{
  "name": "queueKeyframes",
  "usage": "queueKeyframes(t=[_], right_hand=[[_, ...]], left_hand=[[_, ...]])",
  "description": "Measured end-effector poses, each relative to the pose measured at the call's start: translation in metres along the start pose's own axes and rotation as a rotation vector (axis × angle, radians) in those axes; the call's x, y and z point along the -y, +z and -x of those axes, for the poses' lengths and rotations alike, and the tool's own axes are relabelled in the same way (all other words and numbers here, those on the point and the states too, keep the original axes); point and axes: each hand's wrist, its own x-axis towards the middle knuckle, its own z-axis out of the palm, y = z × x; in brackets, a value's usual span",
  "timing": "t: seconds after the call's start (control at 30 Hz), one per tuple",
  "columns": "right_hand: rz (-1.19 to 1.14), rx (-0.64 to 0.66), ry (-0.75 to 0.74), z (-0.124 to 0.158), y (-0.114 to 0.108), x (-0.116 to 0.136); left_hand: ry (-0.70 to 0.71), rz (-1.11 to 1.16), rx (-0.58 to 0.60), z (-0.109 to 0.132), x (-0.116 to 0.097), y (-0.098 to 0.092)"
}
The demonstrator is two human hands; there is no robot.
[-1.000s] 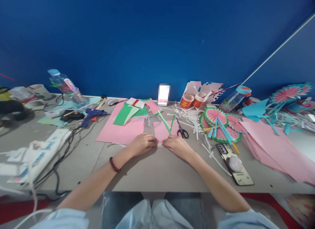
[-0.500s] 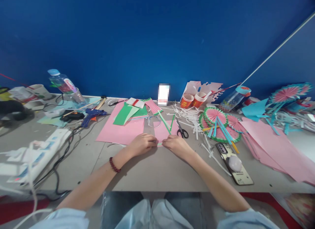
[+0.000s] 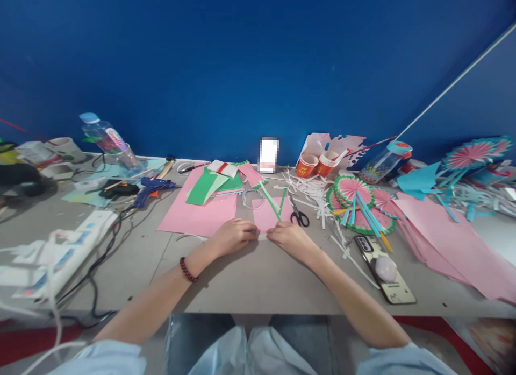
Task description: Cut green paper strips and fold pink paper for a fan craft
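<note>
My left hand [image 3: 234, 236] and my right hand [image 3: 291, 238] rest on the grey table [image 3: 250, 278], fingers curled and pinched onto the near edge of a small pink paper sheet [image 3: 265, 213]. The sheet has a thin green strip [image 3: 272, 202] lying across it and a green edge at the pinched end. The two hands almost meet at the sheet's near edge. A dark red bead bracelet sits on my left wrist.
Black scissors [image 3: 299, 218] lie just right of the sheet. A larger pink sheet [image 3: 197, 216] with green paper [image 3: 205, 188] is at left. Pleated paper fans [image 3: 357, 203], a phone [image 3: 385, 270], red cups [image 3: 316, 164], white scraps, a glue gun [image 3: 151, 189], a power strip [image 3: 60, 251] and a bottle [image 3: 107, 138] surround them.
</note>
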Motion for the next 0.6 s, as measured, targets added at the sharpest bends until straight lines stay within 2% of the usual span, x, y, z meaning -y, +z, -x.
queueKeyframes(t=[0.2,0.43,0.6], right_hand=[[-0.025,-0.003,0.026,0.000,-0.003,-0.001],[-0.082,0.051,0.157,0.003,-0.011,0.002],[-0.102,0.065,0.156,0.003,-0.017,0.007]], left_hand=[[-0.004,0.007,-0.001,0.000,0.000,0.000],[-0.001,0.004,-0.002,0.001,0.000,0.001],[-0.027,0.008,-0.006,-0.001,-0.004,-0.001]])
